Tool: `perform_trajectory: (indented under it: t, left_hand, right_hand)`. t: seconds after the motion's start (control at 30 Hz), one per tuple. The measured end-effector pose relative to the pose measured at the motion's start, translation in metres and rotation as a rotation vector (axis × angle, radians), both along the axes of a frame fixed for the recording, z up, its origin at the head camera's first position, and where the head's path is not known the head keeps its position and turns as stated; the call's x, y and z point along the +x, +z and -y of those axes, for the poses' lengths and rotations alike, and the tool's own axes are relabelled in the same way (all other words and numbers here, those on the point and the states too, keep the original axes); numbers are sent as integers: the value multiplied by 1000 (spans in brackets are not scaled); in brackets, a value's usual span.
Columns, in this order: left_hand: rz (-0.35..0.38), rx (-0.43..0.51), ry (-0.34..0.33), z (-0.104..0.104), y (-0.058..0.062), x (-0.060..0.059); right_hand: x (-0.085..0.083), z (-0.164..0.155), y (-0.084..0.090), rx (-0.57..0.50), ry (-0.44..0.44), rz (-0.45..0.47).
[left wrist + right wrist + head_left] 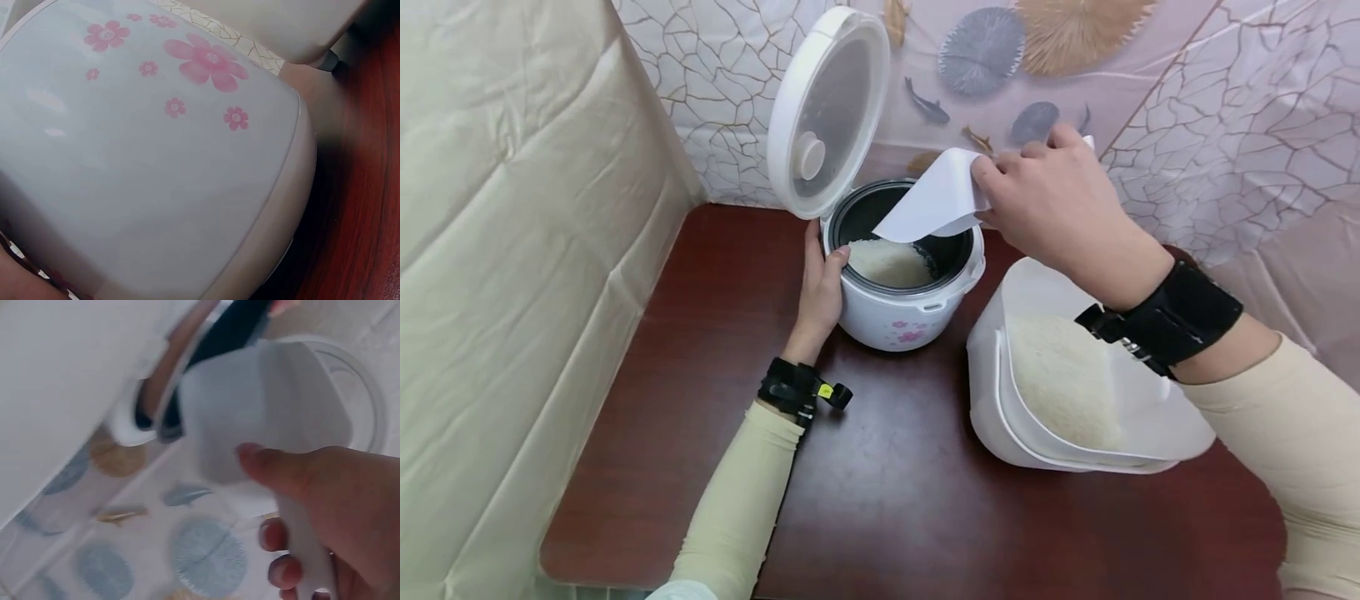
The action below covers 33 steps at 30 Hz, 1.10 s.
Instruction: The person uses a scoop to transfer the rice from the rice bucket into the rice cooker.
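The right hand clamps its fingers on the white scoop, whose long axis tilts toward eight o'clock, mouth over the rice cooker pot. The left hand, fingers relaxed, braces the cooker's nine o'clock side.

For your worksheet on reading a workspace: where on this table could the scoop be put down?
Bare table lies in front of the cooker, between the forearms, and left of the left hand. The right side is crowded by the rice bin.
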<state>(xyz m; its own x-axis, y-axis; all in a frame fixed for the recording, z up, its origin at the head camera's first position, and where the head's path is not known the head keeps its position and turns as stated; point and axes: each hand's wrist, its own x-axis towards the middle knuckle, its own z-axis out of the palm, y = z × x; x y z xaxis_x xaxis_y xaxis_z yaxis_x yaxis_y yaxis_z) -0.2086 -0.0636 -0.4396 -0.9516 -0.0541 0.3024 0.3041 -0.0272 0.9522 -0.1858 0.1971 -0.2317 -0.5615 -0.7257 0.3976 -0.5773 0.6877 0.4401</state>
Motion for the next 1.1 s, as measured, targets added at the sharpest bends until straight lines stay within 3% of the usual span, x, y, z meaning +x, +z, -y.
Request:
perform_trajectory:
  t: [0.17, 0.43, 0.6, 0.77, 1.1]
  left_hand:
    - [2, -7, 22, 3, -5, -2]
    - [15, -13, 20, -1, -7, -2]
    - [8, 1, -6, -7, -9, -4]
    - [2, -2, -13, -11, -9, -5]
    - [13, -6, 0, 0, -2, 0]
  right_hand:
    - [3, -8, -5, -53, -2, 51]
    - [8, -39, -1, -114, -224, 470]
    - [12, -65, -1, -163, -275, 609]
    - [25, -89, 2, -207, -310, 664]
    - [60, -125, 29, -52, -474, 556]
